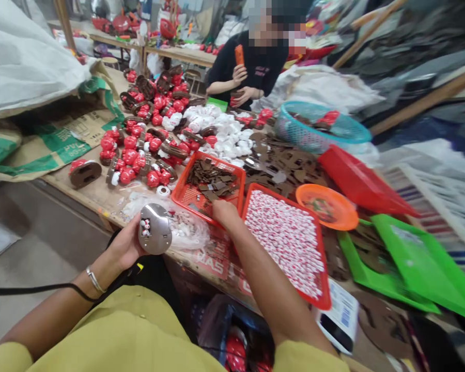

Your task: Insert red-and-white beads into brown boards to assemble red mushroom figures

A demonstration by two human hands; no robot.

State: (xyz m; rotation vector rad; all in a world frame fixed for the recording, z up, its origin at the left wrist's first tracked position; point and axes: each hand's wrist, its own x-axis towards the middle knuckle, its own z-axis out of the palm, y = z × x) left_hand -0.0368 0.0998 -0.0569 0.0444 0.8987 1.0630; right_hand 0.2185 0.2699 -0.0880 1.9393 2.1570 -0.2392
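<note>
My left hand [129, 238] grips a round, shiny brown plastic disc [159, 232] by its left edge, in front of the table's near edge. A small white-and-red piece and a few slots show on the disc's face. My right hand [223, 211] reaches over the near rim of a red basket [181, 180] that holds small flat brown plastic pieces [207, 173]. Its fingertips are down among those pieces, and I cannot see whether they pinch one. Beside my right forearm lies a red tray [325, 289] filled with small white-and-red pieces.
Red-and-brown assemblies [129, 157] crowd the table's left side, with white parts [217, 129] behind the basket. A blue basket [321, 137], orange plate [346, 209] and green trays [430, 263] lie right. Across the table, a person [248, 67] holds an orange tool [239, 55].
</note>
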